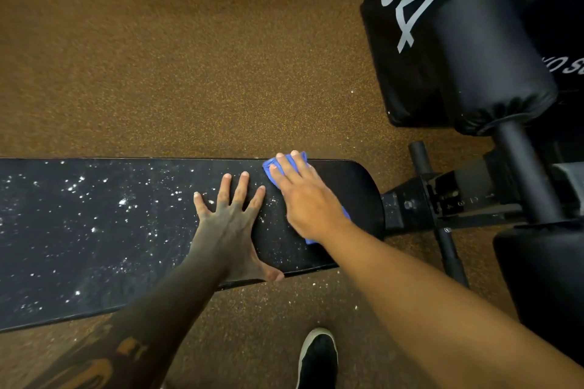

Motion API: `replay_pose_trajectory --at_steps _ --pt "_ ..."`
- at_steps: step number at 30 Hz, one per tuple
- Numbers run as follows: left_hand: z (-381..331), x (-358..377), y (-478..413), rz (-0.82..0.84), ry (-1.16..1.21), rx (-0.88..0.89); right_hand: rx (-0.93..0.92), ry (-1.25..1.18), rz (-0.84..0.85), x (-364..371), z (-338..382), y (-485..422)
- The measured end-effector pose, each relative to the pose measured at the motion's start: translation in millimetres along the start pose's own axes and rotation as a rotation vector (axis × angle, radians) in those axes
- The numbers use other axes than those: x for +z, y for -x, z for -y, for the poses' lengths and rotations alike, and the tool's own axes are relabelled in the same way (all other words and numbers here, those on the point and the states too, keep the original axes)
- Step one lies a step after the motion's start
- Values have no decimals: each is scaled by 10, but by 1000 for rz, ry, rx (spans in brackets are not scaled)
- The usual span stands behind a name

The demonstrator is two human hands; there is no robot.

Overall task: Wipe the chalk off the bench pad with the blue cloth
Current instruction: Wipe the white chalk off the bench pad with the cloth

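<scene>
Speckled brown rubber flooring (158, 57) surrounds a long black bench pad (94, 230), its matte vinyl dusted with white chalk (123, 201) over the stretch out past the left hand (232, 224), which lies flat with fingers spread and grasps nothing, probably steadying the pad. Just beside it, the right hand (303, 199) presses palm-down on the blue cloth (271, 167), a soft crumpled fabric pinned against the pad under the fingers rather than clenched, and the rounded end beyond that hand looks largely clean, so most of the wiping seems yet to come.
</scene>
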State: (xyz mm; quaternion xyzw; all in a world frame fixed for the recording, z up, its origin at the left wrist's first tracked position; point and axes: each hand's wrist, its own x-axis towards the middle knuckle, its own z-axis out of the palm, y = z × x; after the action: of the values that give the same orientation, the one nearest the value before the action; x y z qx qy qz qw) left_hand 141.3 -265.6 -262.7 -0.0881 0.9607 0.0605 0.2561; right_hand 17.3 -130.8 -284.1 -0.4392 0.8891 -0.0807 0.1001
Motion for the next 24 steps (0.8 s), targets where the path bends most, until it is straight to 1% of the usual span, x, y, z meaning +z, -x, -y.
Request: replay_pose_trajectory --at_steps 1,2,4,5,6,8,9,10,12,13,14,16,17,18,20,21,24 --pt "0 1 -5 0 4 3 -28 7 7 -21 -65 -18" --pt "1 3 -10 1 7 7 44 4 1 -38 -149 -56" --pt "3 9 -16 -1 3 11 282 -30 -46 -87 -166 -101" --pt "3 16 -14 -3 -3 11 302 -56 -72 -74 -95 -98" --pt "3 21 -17 -5 -12 12 225 -62 -68 -50 -3 -73" --pt "10 25 -18 -7 -23 18 19 -38 1 -3 69 47" --pt "15 23 -20 -7 -22 21 -2 -34 5 -7 9 69" --pt "18 22 -19 -5 -18 27 77 -37 -3 -20 -72 76" --pt "25 21 -18 1 -17 34 314 -69 -50 -45 -113 111" --pt "27 23 -16 0 -24 34 327 -83 -72 -21 -61 145" --pt "27 26 -22 -1 -32 34 250 -78 -70 3 15 196" --pt "26 28 -29 2 -40 35 55 -33 0 43 50 313" --pt "30 32 -31 4 -39 37 34 -15 15 35 -17 323" --pt "36 33 -35 4 -38 41 102 -9 5 25 -98 307" --pt "48 30 -37 11 -36 51 328 -42 -51 -5 -123 294" --pt "51 33 -34 12 -38 49 357 -65 -74 16 -54 304" --pt "45 41 -37 -4 -50 46 177 -36 -12 73 112 427"
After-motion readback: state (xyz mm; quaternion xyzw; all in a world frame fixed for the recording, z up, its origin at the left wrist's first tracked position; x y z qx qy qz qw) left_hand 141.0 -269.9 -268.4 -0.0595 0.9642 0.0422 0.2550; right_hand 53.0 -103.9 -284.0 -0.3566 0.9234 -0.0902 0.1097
